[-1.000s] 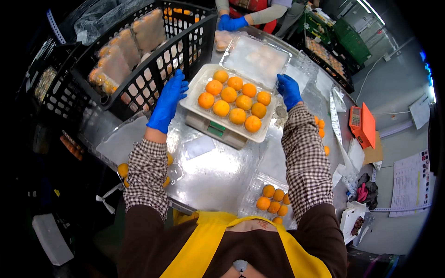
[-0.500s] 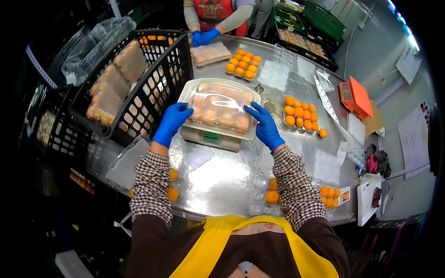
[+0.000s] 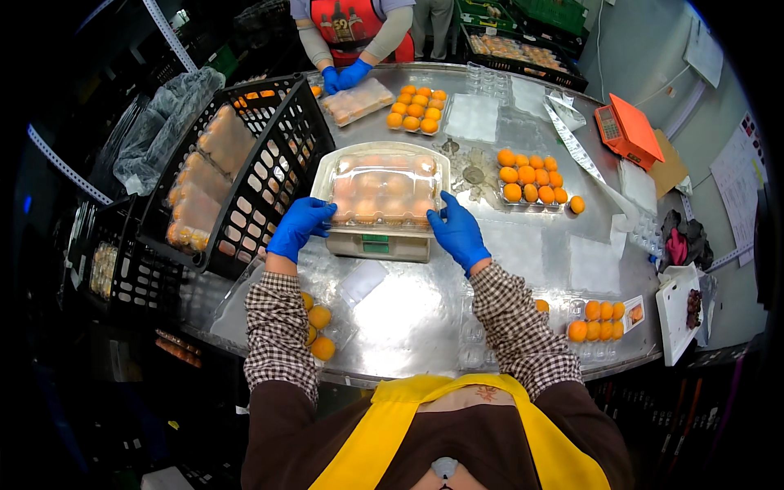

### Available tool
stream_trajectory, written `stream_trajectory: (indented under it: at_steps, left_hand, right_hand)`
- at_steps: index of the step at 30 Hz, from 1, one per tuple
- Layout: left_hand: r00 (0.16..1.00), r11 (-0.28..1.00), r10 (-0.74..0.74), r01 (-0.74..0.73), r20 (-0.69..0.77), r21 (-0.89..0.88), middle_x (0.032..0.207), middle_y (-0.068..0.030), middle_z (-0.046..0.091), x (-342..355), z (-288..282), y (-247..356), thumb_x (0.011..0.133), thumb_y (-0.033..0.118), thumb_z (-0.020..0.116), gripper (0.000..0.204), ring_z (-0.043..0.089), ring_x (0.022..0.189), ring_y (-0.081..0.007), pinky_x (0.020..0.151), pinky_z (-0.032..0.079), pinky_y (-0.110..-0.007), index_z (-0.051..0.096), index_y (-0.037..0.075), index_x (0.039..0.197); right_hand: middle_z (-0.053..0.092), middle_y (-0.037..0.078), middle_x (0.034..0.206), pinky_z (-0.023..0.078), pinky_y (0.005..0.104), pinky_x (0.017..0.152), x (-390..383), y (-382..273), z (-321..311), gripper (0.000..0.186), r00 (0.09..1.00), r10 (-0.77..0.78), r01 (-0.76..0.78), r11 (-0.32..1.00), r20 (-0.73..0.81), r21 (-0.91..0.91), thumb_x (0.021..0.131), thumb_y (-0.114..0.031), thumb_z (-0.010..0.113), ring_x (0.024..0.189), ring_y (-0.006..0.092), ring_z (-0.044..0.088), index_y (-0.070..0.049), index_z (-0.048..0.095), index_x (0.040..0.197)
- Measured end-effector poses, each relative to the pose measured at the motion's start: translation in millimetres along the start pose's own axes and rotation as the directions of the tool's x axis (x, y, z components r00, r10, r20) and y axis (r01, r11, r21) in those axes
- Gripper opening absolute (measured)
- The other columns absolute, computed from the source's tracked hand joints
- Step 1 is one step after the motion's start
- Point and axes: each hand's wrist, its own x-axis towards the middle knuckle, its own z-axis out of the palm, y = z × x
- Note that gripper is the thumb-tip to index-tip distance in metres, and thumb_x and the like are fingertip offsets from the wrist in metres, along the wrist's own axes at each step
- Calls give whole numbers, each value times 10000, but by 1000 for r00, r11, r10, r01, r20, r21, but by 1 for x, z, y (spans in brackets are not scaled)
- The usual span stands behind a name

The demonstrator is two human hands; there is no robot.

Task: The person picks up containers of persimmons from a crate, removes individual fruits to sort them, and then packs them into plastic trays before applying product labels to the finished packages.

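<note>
A clear plastic clamshell box of round orange fruit (image 3: pixel 384 189) rests on the pale pan of a weighing scale (image 3: pixel 390 247) in front of me. My left hand (image 3: pixel 301 229), blue-gloved, pinches the box's near left corner, beside the pan's rim. At the near right corner, my right hand (image 3: pixel 459 234) has its thumb and fingers against the box, also gloved in blue. The box sits level with its lid down. Below my left hand lies an opened clear tray with several fruits (image 3: pixel 319 317), partly behind my sleeve.
A black crate (image 3: pixel 265 167) with packed boxes stands on the left. Across the metal table (image 3: pixel 392 318), a co-worker's gloved hands (image 3: pixel 347 77) hold a fruit box (image 3: pixel 358 101). Filled trays (image 3: pixel 532 178), an orange scale (image 3: pixel 627 133) and a white board (image 3: pixel 679 314) are to the right.
The view has shifted slightly. The box now sits straighter on the pan, and both my hands have slid toward its near corners. The co-worker's box has been tilted.
</note>
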Motion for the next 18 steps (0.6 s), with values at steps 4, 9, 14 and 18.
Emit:
stream_trajectory:
  at_steps: [4, 9, 14, 18]
  left_hand:
    - [991, 962, 41, -75, -131, -263, 775, -95, 585, 4, 11, -10, 786, 239, 651, 349, 575, 626, -169, 514, 514, -275, 561, -66, 930]
    - [971, 934, 87, -158, -225, -320, 810, -108, 598, 12, 20, -14, 788, 231, 648, 327, 592, 665, -175, 549, 525, -274, 575, -53, 934]
    - [997, 995, -61, 64, 38, -79, 667, -92, 593, 27, -6, 6, 750, 211, 679, 234, 580, 547, -175, 518, 514, -284, 608, -10, 775]
    - [989, 967, -109, 128, 98, -218, 665, -67, 589, 45, -21, 2, 738, 189, 667, 190, 567, 558, -173, 539, 509, -302, 619, 21, 812]
  right_hand:
    - [594, 218, 939, 458, 388, 764, 29, 10, 10, 513, 999, -33, 33, 997, 2, 73, 810, -302, 558, 871, 332, 581, -13, 436, 1215]
    - [613, 187, 922, 455, 367, 762, 65, 16, 10, 423, 1000, -3, 7, 981, -21, 191, 804, -304, 567, 865, 304, 590, -19, 527, 1114]
    - [631, 174, 818, 468, 361, 714, 100, 8, -8, 351, 987, 64, -68, 997, 144, 25, 783, -354, 565, 759, 318, 605, -9, 631, 794]
    - [620, 184, 660, 500, 333, 536, 142, 36, 22, 216, 966, 73, -71, 997, 247, -16, 690, -173, 597, 560, 241, 625, 39, 636, 682]
